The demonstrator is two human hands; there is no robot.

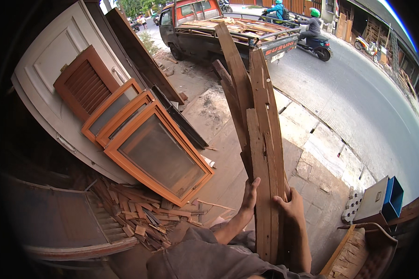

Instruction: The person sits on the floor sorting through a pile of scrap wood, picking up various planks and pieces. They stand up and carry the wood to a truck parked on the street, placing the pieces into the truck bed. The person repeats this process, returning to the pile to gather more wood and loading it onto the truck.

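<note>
A bundle of long, rough brown wooden planks point(263, 153) stands nearly upright in front of me, their top ends uneven and nail holes along their faces. My left hand point(244, 204) grips the bundle on its left side, thumb up. My right hand point(291, 211) is wrapped round its right side, thumb across the front plank. The lower ends run out of view at the bottom edge.
Leaning at left are a white door point(37, 93), louvred panel point(84, 83) and orange window frames point(156, 153), beside scrap wood point(158, 214). Behind are a loaded pickup point(191, 39), road point(372, 111) and scooter riders point(312, 32). A box point(375, 204) and padded chair point(363, 249) sit right.
</note>
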